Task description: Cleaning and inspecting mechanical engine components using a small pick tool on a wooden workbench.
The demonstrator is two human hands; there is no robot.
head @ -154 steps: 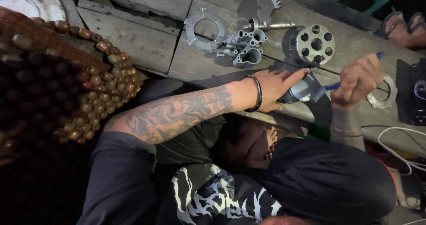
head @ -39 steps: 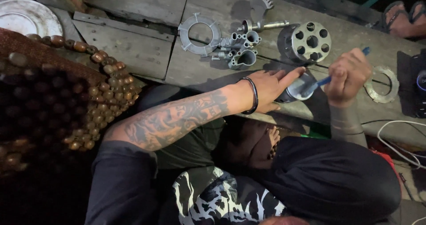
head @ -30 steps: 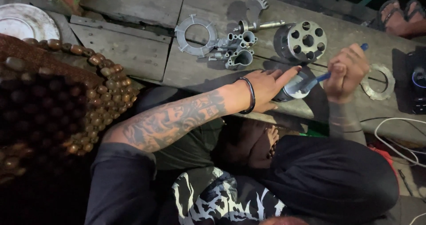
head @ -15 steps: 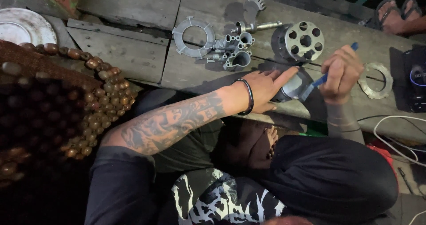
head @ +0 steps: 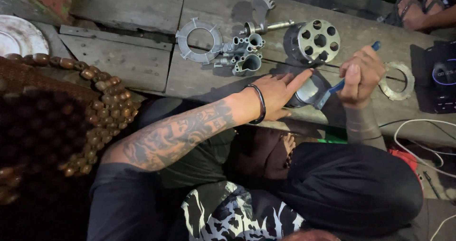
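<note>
My left hand (head: pixel 280 92) grips a round grey metal part (head: pixel 308 91) on the wooden planks (head: pixel 142 70); a dark bangle sits on that wrist. My right hand (head: pixel 362 74) is closed around a blue-handled brush (head: pixel 339 86), whose head touches the metal part. Just beyond lie a metal cylinder with several round holes (head: pixel 319 39), a clustered metal casting with tubes (head: pixel 242 55) and a notched flat ring (head: pixel 198 40).
Another toothed ring (head: pixel 396 81) lies right of my right hand, by a dark device (head: pixel 441 77). A shaft with a gear (head: pixel 266 26) lies further back. A white plate (head: pixel 19 36) is far left. A beaded brown object (head: pixel 57 122) fills the left. Someone's sandalled foot (head: pixel 418 8) is top right. White cables (head: pixel 427 146) trail right.
The view has drifted, so the parts sit slightly lower and left in frame. Both hands stay on the metal part and brush, the right hand shifting a little.
</note>
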